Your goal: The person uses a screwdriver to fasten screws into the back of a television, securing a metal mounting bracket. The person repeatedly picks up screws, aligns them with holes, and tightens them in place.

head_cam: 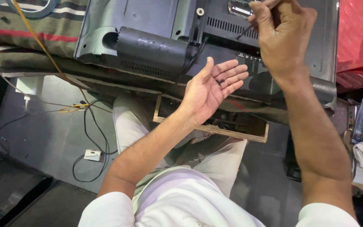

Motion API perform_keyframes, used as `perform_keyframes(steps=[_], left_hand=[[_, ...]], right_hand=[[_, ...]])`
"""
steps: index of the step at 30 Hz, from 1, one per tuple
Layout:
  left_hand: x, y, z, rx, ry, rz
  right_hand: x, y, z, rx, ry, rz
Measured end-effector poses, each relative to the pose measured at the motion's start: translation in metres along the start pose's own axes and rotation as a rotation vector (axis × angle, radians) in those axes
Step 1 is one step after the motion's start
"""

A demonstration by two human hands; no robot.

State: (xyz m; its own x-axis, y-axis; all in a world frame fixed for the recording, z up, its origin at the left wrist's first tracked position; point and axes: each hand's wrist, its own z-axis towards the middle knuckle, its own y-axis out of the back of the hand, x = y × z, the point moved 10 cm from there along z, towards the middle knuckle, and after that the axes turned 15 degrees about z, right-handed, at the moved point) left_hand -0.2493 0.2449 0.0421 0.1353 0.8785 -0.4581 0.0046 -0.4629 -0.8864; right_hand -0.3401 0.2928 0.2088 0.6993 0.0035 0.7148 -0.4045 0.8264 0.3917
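The left hand is held flat and fully spread, palm up, with a few small black screws resting on the fingers near the palm. It hovers just in front of the near edge of a grey television back panel, which is laid face down on a striped blanket. The right hand is clenched around a thin dark screwdriver, whose tip is pointed down and to the left at the panel's far right part, beside a row of vent slots. A black cable is run down from the panel's middle. Below, on the grey floor to the left, black and yellow wires and a small white adapter are seen. Red plastic is seen at the far right.
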Motion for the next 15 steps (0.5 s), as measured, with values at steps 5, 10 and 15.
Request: perform_keyframes(steps=[5, 10, 15], left_hand=[[-0.002, -0.001, 0.001, 0.004, -0.001, -0.005], [-0.001, 0.000, 0.003, 0.018, -0.007, -0.020], [0.002, 0.003, 0.003, 0.019, -0.003, -0.039]], right_hand=[[-0.011, -0.003, 0.005, -0.025, -0.086, -0.102], [-0.019, -0.007, 0.007, 0.071, -0.210, 0.107], [-0.034, 0.002, -0.004, -0.070, -0.185, 0.185]])
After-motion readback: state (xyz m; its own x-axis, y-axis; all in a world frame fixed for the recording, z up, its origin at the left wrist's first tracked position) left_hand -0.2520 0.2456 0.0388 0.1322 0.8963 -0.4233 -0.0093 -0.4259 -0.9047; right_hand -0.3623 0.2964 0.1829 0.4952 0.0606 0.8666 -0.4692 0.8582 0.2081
